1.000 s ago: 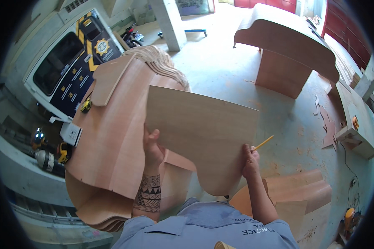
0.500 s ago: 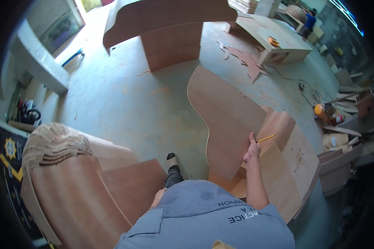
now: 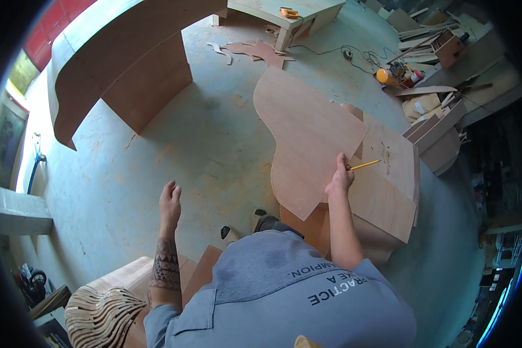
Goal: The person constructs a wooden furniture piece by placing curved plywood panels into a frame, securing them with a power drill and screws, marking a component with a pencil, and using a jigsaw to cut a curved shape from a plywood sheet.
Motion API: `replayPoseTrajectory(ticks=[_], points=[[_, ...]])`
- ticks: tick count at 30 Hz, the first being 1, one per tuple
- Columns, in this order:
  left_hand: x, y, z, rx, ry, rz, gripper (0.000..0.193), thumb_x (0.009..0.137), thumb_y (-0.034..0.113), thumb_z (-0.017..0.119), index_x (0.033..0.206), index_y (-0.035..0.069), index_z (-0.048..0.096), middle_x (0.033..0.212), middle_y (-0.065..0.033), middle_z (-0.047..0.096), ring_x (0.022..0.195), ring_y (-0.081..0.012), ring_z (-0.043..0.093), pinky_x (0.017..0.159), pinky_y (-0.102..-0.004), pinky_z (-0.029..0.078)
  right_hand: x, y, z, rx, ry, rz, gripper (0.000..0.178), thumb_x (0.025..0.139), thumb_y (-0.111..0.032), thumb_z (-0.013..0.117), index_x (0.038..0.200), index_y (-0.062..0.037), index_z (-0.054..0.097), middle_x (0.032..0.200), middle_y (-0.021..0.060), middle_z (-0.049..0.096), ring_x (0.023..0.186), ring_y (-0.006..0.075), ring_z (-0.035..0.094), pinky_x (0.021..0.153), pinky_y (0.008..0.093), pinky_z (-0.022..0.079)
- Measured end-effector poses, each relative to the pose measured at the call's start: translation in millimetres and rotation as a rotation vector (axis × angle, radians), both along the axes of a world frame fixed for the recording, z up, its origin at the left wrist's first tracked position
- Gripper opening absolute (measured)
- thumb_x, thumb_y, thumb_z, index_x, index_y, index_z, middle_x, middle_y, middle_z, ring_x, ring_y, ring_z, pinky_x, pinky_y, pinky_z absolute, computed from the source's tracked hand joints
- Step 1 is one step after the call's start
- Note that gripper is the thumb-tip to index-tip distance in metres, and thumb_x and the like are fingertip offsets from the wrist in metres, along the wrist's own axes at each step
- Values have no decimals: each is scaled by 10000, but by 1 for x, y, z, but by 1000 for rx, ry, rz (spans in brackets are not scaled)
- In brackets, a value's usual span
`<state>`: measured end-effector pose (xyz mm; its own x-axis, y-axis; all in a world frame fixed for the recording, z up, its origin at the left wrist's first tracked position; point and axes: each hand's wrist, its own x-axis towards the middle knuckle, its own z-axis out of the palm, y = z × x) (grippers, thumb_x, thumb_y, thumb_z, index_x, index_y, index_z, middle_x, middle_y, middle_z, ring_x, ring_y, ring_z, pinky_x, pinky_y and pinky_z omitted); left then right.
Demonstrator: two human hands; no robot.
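My right hand [image 3: 340, 176] grips the edge of a thin, wavy-edged plywood panel [image 3: 304, 133], thumb on its upper face. A yellow pencil [image 3: 365, 165] sticks out to the right from between the same hand's fingers. Beneath the panel's right side are pale plywood pieces [image 3: 383, 197] and a brown curved form. Raised over the floor on the left is my left hand [image 3: 169, 202], with loosely curled fingers, slightly apart, and nothing visible in them. Below that forearm lies a stack of curved plywood sheets [image 3: 101, 313], their layered ends showing.
Ahead on the left stands a large curved plywood piece [image 3: 139, 75]. Wood offcuts [image 3: 255, 51] lie on the floor beside a low pale table [image 3: 284, 14] bearing an orange power tool [image 3: 289, 12]. A cable [image 3: 319, 53] runs right toward piled scrap wood [image 3: 429, 46].
My left hand has come up and forward from beside my body. My view has turned right. My right hand still holds the panel and pencil.
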<state>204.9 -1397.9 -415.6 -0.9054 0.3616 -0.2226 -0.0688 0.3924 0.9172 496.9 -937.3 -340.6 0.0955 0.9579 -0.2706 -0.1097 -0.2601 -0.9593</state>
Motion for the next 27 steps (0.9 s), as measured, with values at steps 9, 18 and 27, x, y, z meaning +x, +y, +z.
replayPoseTrajectory(ticks=[9,18,27], points=[[52,406,234,367,545,-1108,590,1009,199,747,1522,0,532,1367,-244,672,1228,-372,696,1029,-431,576,-85,48,12,21,191,-59,341,1000,-318,810,918,-115,548,933,14,645,940,146,623,882,358,534],[18,646,129,296,814,-1289,457,947,201,776,1347,51,615,1307,-243,607,1186,-416,629,1005,-483,538,-190,172,-30,94,36,136,451,1123,-214,554,1534,-70,436,1446,91,572,1332,221,603,1127,380,490],[-45,785,157,327,1019,-1196,223,983,209,750,1162,91,689,1236,-168,602,1066,-400,612,916,-495,526,-278,320,-34,227,25,110,434,1050,-199,698,1388,-10,502,1150,79,626,1048,167,630,920,325,505]])
